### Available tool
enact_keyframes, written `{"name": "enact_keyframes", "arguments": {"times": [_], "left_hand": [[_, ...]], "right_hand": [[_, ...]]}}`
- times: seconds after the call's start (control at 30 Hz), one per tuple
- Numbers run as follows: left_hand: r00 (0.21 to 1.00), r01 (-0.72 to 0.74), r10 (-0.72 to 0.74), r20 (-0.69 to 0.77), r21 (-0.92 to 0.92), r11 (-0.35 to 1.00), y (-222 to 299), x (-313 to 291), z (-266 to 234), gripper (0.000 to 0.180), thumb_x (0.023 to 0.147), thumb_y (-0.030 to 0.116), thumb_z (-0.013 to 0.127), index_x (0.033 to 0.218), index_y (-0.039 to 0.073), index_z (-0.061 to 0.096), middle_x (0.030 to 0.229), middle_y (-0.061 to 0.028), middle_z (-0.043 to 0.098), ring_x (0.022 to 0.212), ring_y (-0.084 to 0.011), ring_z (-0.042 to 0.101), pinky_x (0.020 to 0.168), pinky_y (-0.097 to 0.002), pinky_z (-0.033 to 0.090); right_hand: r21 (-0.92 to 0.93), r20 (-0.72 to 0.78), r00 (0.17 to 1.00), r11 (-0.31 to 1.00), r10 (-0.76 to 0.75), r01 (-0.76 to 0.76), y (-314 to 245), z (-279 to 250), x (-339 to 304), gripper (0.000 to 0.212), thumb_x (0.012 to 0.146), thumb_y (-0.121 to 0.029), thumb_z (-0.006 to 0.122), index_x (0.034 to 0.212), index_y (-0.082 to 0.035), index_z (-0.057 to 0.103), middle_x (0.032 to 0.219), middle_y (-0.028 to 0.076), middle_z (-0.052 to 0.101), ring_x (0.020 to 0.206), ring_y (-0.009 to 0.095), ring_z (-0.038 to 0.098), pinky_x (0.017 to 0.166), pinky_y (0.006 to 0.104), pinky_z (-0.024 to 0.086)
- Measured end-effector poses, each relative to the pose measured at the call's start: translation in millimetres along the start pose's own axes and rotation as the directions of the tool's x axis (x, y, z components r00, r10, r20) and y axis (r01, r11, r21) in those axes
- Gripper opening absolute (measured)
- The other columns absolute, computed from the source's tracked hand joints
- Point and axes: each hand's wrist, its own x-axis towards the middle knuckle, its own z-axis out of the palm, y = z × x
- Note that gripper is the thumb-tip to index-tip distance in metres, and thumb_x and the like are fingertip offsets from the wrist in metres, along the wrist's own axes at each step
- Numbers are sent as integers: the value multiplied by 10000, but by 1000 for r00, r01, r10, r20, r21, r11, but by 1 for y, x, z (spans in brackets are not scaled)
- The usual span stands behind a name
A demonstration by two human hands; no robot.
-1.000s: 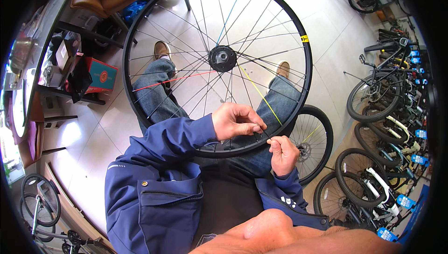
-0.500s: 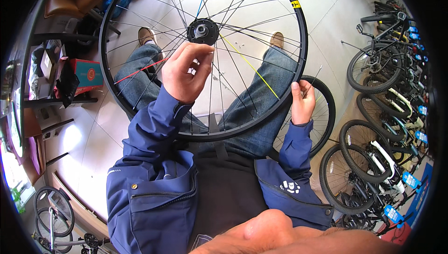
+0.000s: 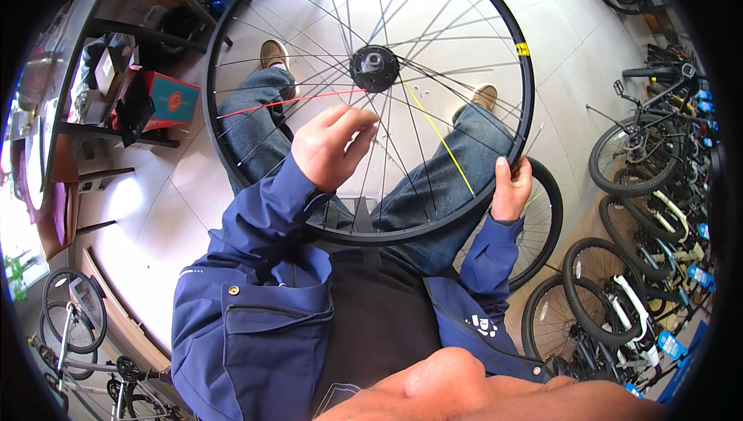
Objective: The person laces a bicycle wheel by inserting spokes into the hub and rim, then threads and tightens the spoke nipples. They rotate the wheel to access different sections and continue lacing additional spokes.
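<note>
A black bicycle wheel (image 3: 529, 104), without a tyre, lies across my lap. Its spokes are mostly black, with one red spoke (image 3: 302, 99), one yellow spoke (image 3: 437, 137) and a bluish one on the far side. The black hub (image 3: 374, 70) faces up. Over the spokes on the near side of the hub, my left hand (image 3: 331, 146) is closed, thumb and forefinger pinched together; whatever is between the fingertips is too small to make out. My right hand (image 3: 511, 190) grips the rim at the right, thumb on top.
To the right on the floor stands a tyred wheel (image 3: 554, 208), with a row of parked bicycles (image 3: 611, 289) beyond it. A red and teal box (image 3: 172, 101) sits on a shelf at the left. More bicycles (image 3: 73, 320) stand lower left. Small bits lie on the tiles.
My left hand has moved away from the hub toward me, uncovering the red spoke's inner end. The right hand still holds the rim. The whole view has shifted slightly.
</note>
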Motion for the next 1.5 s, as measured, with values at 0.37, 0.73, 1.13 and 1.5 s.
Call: {"name": "enact_keyframes", "arguments": {"times": [0.37,0.73,1.13,1.5], "left_hand": [[967,253,-248,-53,145,956,-11,-56,-45,166,966,43,811,1126,17,775,986,-139,751,812,-257,735,740,-353,595],[966,252,-251,-57,13,968,-9,-40,-54,39,988,36,790,995,5,767,794,-103,690,644,-200,663,621,-301,525],[994,111,-110,-17,117,987,-46,39,-67,71,992,74,810,1010,8,792,810,-85,712,658,-151,659,621,-287,518],[982,182,-173,-74,135,974,-71,12,-45,126,994,132,807,1091,53,815,941,-133,785,777,-281,754,727,-341,595]], "right_hand": [[192,107,991,977,74,-94,18,-23,-17,382,1017,-127,695,1368,2,616,1193,6,646,1047,101,581,993,262,455],[88,50,999,996,-9,5,7,-17,-14,308,1087,-283,742,1215,-18,650,1050,-29,624,934,72,536,870,258,455],[-27,-163,982,995,-99,96,4,15,-17,376,1082,-275,736,1277,31,637,1127,49,655,985,134,602,904,312,513],[140,-128,991,989,-33,51,21,16,-8,305,1110,-235,700,1271,22,670,1146,34,684,1014,107,614,932,271,500]]}}
